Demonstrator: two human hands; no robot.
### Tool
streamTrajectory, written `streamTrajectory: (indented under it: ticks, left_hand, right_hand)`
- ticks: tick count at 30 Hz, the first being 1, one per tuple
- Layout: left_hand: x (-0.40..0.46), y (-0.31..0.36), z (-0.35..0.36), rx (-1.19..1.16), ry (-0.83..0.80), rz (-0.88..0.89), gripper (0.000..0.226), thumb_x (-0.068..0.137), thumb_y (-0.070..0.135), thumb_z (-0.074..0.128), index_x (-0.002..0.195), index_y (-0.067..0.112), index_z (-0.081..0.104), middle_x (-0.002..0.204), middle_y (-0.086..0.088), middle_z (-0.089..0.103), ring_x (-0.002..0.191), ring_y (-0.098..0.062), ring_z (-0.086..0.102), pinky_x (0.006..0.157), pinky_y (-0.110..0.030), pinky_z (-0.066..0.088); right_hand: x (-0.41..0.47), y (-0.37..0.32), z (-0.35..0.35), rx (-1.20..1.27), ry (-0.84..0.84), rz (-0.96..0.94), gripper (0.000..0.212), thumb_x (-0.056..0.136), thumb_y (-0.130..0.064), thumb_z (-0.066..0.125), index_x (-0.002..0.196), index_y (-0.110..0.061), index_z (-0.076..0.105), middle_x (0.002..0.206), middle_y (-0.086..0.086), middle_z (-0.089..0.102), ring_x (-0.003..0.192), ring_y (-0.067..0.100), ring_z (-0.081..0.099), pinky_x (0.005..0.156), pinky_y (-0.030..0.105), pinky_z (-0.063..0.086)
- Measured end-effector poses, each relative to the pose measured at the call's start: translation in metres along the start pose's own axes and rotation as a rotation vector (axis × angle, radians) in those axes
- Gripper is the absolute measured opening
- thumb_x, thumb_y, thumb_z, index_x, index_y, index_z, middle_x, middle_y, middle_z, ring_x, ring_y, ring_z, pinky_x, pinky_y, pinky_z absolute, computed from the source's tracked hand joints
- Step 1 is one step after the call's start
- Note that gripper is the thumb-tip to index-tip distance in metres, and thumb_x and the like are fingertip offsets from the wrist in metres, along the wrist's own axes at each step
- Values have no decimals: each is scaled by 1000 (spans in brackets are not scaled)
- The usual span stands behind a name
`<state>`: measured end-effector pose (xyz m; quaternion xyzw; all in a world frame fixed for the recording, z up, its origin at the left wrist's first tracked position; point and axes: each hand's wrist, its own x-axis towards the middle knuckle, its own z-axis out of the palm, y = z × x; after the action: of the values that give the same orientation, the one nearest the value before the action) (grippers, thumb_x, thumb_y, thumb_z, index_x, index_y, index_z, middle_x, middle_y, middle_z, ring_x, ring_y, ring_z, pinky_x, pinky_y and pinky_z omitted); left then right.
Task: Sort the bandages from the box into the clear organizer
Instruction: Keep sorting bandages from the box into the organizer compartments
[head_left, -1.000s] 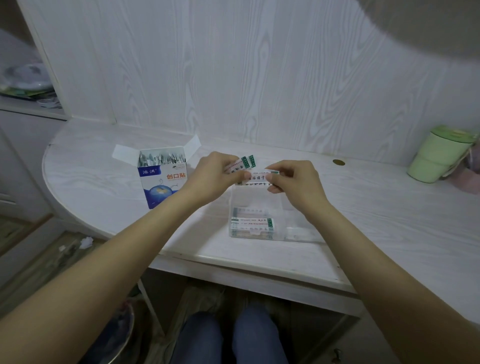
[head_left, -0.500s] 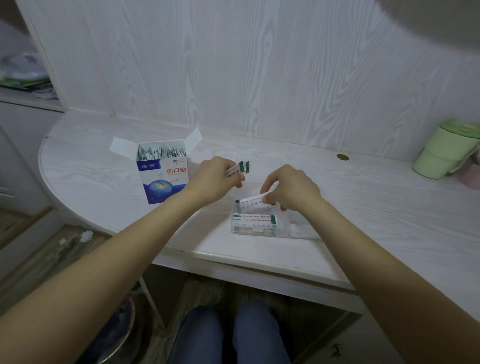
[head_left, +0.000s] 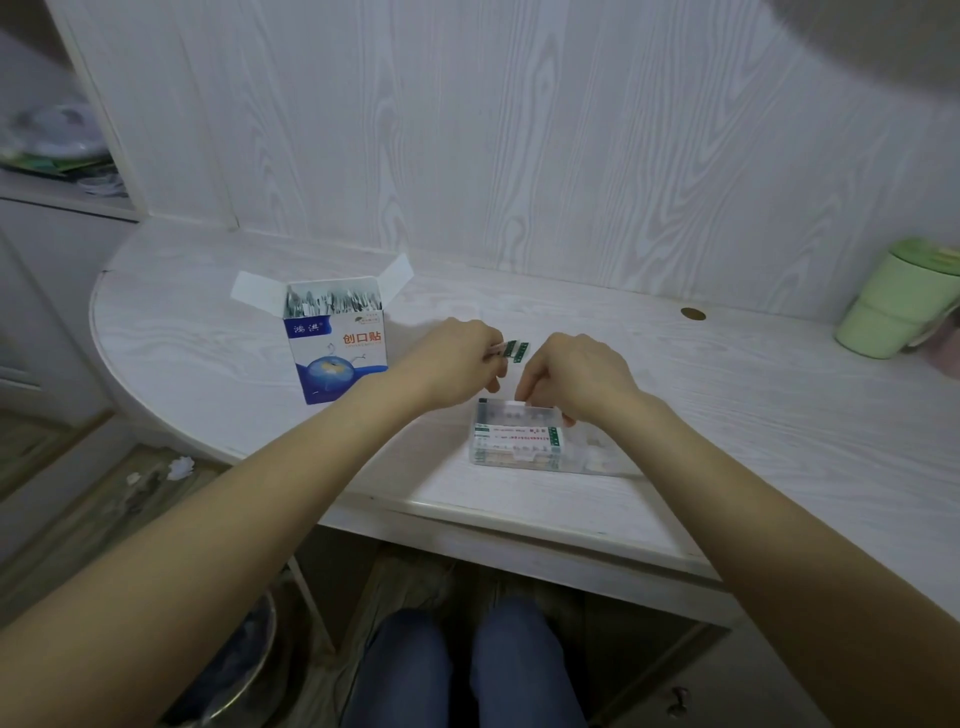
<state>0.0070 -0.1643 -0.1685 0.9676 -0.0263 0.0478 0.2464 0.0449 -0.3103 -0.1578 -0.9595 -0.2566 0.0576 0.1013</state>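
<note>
From my remote seat I see the left hand (head_left: 457, 364) held above the white wood-grain tabletop (head_left: 779, 415), its thumb and fingers pinching a small sheaf of paper-wrapped bandage strips with green ends (head_left: 514, 349) that stick out toward the right. The right hand (head_left: 576, 382) is curled over the far edge of the clear plastic organizer box (head_left: 519, 441), fingertips down at its rim; I cannot tell whether they pinch a strip there or merely press one in. Inside the organizer at least 1 white strip with a green end (head_left: 519, 432) lies flat across the near compartment, with more stacked beneath it as far as I can make out. The blue and white cardboard bandage box (head_left: 337, 353) stands upright well to the left, flaps open, packed with many more strips, so I judge the sorting is far from finished. I expect these strips to be very light, thin and floppy, with slick paper wrappers that slide over one another; a fanned bundle could slip apart. I would take each one by its short green end between thumb and forefinger, lifting gently so it does not crease, and lay it flat along the compartment. A pale green lidded plastic cup (head_left: 893, 306) sits far right.
</note>
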Motion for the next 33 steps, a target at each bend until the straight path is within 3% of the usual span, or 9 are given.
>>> streamTrajectory:
  ticks: [6,9,13,16,21,25,28,31,33]
  left_hand:
    - [3,-1,4,31,-93,-25,22,96,14,46,80,16,60,88,-5,73,85,-18,66,79,-28,49]
    - [3,-2,4,38,-105,-25,22,97,15,46,81,16,60,89,-4,73,84,-16,65,77,-27,47]
    - [3,-1,3,21,-126,-34,22,98,14,45,84,14,61,91,-4,73,79,-13,63,71,-23,43]
    - [3,1,0,43,-108,-26,22,97,14,44,86,12,64,90,-3,73,81,-15,63,70,-23,41]
    - [-1,4,-5,47,-58,-5,20,98,17,46,84,18,60,92,3,72,85,-14,59,71,-24,42]
    - [-7,9,-11,-132,13,-11,20,97,15,46,83,18,61,84,4,73,66,-5,55,55,-16,41]
    - [-14,11,-15,-318,-16,-31,15,95,19,54,87,14,66,80,3,74,42,-4,48,46,-15,40]
    - [-19,16,-15,-382,-38,-39,12,92,21,60,88,11,67,80,1,74,40,-7,54,44,-15,43]
    - [-21,21,-14,-415,-44,-44,9,89,21,64,84,14,66,78,1,74,39,-8,56,43,-15,44]
  right_hand:
    - [0,4,-1,22,-26,-47,20,87,-14,61,84,-30,73,32,-10,49,38,2,52,49,19,39]
    - [-5,7,-5,63,-21,-35,17,86,-14,62,87,-27,72,44,-7,59,37,0,54,53,20,42]
    - [-12,9,-11,37,64,52,17,87,-11,54,85,-16,71,66,2,71,49,10,63,55,20,47]
    - [-15,3,-10,42,-14,99,15,90,-16,51,93,-13,66,80,3,74,58,15,69,65,25,50]
    - [-14,-1,-8,85,-34,125,17,92,-20,50,96,-9,63,85,3,73,60,16,70,63,26,48]
    - [-16,2,-11,109,-12,144,19,92,-21,51,101,-12,65,84,1,73,59,13,69,67,28,52]
    - [-22,8,-23,292,65,135,15,90,-20,55,97,-18,69,81,-5,73,51,8,61,67,28,51]
    - [-31,7,-34,641,128,63,13,85,-29,68,92,-20,72,83,-5,72,48,7,51,69,28,49]
    - [-33,4,-33,706,171,35,15,81,-32,72,85,-18,73,80,-3,71,49,8,50,63,25,45]
